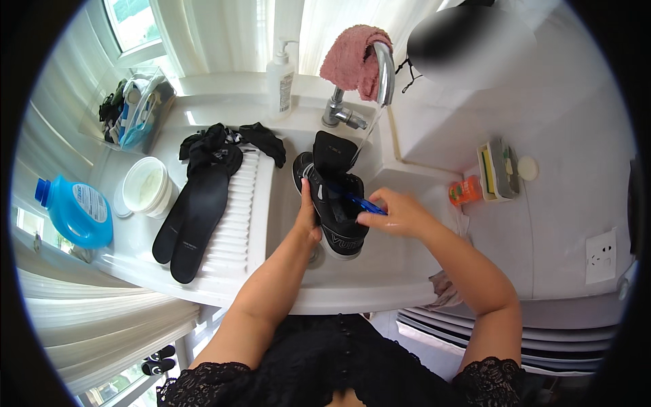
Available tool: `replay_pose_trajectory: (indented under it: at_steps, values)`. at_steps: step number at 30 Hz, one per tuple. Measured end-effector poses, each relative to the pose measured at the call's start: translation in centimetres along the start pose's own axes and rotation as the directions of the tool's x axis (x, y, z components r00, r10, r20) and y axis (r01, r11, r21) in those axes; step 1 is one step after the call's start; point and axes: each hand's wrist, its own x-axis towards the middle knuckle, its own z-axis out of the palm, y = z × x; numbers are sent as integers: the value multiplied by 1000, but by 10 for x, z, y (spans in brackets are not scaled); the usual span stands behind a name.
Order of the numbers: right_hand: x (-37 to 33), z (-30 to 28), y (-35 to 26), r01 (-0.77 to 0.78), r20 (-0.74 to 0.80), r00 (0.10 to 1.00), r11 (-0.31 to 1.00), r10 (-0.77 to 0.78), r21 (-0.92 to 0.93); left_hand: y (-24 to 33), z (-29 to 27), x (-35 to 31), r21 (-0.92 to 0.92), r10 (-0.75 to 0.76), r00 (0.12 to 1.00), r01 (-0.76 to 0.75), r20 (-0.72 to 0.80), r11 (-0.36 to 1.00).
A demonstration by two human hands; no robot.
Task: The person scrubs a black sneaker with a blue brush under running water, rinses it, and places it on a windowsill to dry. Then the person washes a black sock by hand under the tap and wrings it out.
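Observation:
A black sneaker (346,239) is held over the sink basin, its heel toward me and its tongue (332,150) folded up at the far end. My left hand (309,216) is closed on the shoe's left side, thumb up along the upper. In my right hand (397,212) is the blue handle of a brush (368,205), pinched between thumb and fingers. The brush's far end goes down into the shoe opening, so its head is hidden. A thin stream of water (365,139) falls from the faucet (384,71) beside the tongue.
Left of the basin, a ribbed washboard (237,224) bears two black insoles (196,230) and crumpled black cloth (264,141). Nearby stand a white tub (146,186), a blue detergent bottle (78,211), a pump bottle (280,85) and a clear bin (139,112). A pink towel (352,61) drapes the faucet.

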Motion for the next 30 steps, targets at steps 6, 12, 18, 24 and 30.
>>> replay_pose_trajectory:
  at_steps: [6, 12, 18, 24, 30]
  values:
    - [30, 17, 22, 46, -90, 995, 999, -43, 29, -15, -14, 15, 87, 7, 1000, -5, -19, 996]
    - [55, 28, 26, -25, -85, 996, 998, 21, -50, -20, -10, 11, -65, -208, 978, 210, 37, 976]
    - [31, 3, -10, 164, 15, 986, 986, -163, -37, -9, -16, 8, -105, -146, 979, 162, 140, 981]
    - [70, 56, -4, -51, -193, 981, 982, 16, -180, -20, -16, 16, -71, -205, 977, 209, 62, 975]
    - [43, 42, -29, -31, -164, 986, 999, 29, -13, -9, -6, 6, -112, -240, 969, 246, 68, 963]
